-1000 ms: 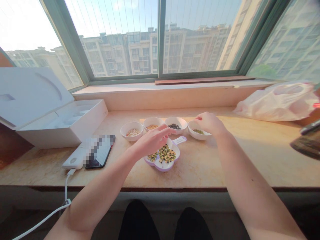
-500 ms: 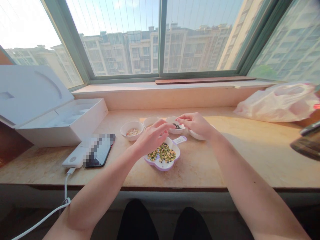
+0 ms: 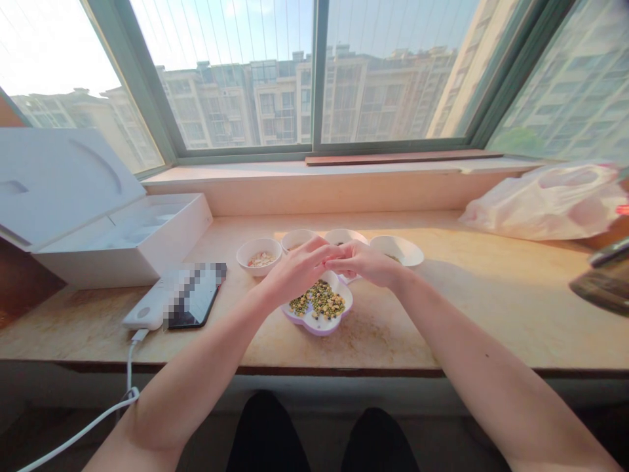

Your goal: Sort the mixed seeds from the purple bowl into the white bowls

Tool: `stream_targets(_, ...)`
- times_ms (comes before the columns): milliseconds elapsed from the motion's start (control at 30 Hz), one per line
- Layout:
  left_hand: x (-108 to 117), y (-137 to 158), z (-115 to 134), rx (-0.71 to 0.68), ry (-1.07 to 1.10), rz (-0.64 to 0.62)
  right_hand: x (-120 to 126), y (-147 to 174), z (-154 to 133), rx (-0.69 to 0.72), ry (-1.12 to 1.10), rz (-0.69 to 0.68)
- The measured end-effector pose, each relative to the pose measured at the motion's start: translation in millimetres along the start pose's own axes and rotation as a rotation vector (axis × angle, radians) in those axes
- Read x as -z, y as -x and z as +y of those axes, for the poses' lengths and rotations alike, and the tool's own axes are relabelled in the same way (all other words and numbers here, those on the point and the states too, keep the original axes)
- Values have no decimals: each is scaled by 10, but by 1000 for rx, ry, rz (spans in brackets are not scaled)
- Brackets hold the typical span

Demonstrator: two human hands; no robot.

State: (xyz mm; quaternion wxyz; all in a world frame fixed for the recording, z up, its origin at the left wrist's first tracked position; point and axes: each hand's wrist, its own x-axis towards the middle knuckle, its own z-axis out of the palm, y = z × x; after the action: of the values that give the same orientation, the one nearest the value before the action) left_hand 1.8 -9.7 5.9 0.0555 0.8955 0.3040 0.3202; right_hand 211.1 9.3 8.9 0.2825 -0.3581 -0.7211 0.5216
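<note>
My left hand hovers palm down over the far side of a white, purple-rimmed scalloped dish. Mixed green, yellow and dark beans are spread in the dish. My right hand reaches in from the right, its fingers together and touching the left fingertips. Both hands look closed in a pinch; what lies between the fingers is hidden. Behind them stands a row of white bowls: a left bowl with pale pieces, a second bowl, a third bowl, and a right bowl.
An open white box stands at the left. In front of it lie a white power bank with a cable and a phone. A plastic bag and a dark glossy object are at the right.
My right hand has moved left and toward me, from the third bowl to my left fingertips. The right bowl is now uncovered. My left hand has barely moved.
</note>
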Motion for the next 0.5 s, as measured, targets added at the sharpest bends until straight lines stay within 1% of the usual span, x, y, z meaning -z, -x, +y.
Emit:
stream_targets(100,13,-6,-19,98,-10,55,-2,-9,2,52,63,102)
stream_targets(167,28,-14,-39,184,-33,76,13,-19,14,124,204,244)
stream_targets(200,37,-16,-46,213,-55,58,25,-22,21,168,301,324)
stream_targets(267,54,-17,-47,234,-108,-40,49,-22,28,246,476,449)
stream_targets(300,60,-14,-41,232,-130,-105,59,-19,28,272,532,487)
stream_targets(400,68,6,-6,168,-166,-298,70,-10,22,297,588,526)
stream_targets(500,64,31,18,79,-173,-438,54,-17,29,304,589,520)
